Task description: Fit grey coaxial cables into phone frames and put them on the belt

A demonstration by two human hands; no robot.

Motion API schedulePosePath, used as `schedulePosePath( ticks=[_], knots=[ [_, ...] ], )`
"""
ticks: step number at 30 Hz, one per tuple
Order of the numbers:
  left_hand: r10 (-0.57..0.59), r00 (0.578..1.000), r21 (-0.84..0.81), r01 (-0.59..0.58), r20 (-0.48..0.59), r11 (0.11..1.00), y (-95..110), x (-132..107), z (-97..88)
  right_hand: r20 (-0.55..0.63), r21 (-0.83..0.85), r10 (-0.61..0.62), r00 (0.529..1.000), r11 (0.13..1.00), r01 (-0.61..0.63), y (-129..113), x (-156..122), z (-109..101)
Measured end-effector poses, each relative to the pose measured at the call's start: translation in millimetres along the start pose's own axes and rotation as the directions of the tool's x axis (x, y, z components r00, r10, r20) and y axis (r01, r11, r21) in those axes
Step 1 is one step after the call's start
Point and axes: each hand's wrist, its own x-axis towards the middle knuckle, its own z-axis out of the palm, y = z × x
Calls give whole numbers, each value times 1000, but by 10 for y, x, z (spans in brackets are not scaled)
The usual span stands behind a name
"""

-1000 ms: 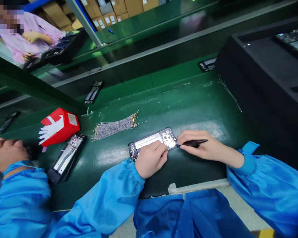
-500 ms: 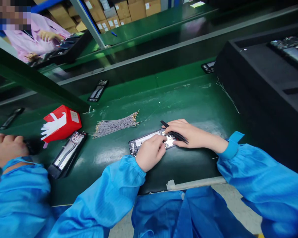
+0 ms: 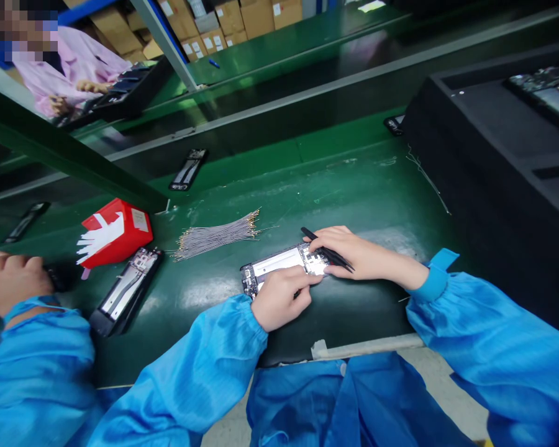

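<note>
An opened phone (image 3: 276, 262), its circuit board and metal inner plate exposed, lies on the green bench in front of me. My left hand (image 3: 282, 299) is over its near edge, index finger stretched towards the board and thumb apart below; the other fingers are partly hidden. Black tweezers (image 3: 327, 248) are held in my right hand (image 3: 356, 253), whose fingertips also touch the phone's right end. Just beyond the phone is a bundle of thin grey cables (image 3: 217, 236) with gold-coloured ends.
Left of me sit another opened phone (image 3: 129, 285) and a red box (image 3: 125, 233) with white strips. A co-worker's hand (image 3: 13, 282) is at the far left. More phones (image 3: 189, 169) lie along the back. A large black tray (image 3: 489, 143) stands at right; a green post (image 3: 74, 146) slants across the left.
My left hand has drawn slightly back towards me, its index finger now straighter along the phone's near edge, showing more of the board. My right hand and the tweezers have hardly moved.
</note>
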Motion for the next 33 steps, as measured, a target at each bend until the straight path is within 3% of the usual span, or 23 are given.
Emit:
schedulePosePath(
  ticks=[13, 16, 22, 33],
  knots=[
    [53, 998, 248, -59, 30, 967, -7, -3, 53, 147, -135, 82, 986, 989, -62, -93, 138, -51],
    [124, 988, 303, -147, 95, 942, -45, -4, -27, 150, -121, 91, 984, 990, -73, -100, 142, -54],
    [174, 976, 181, -196, 130, 964, -207, -90, -174, 114, -86, 65, 991, 995, -55, -31, 107, -38],
    [194, 977, 199, -209, 93, 958, -263, -110, -111, 166, -135, 124, 978, 986, -102, -44, 143, -76]
  ],
)
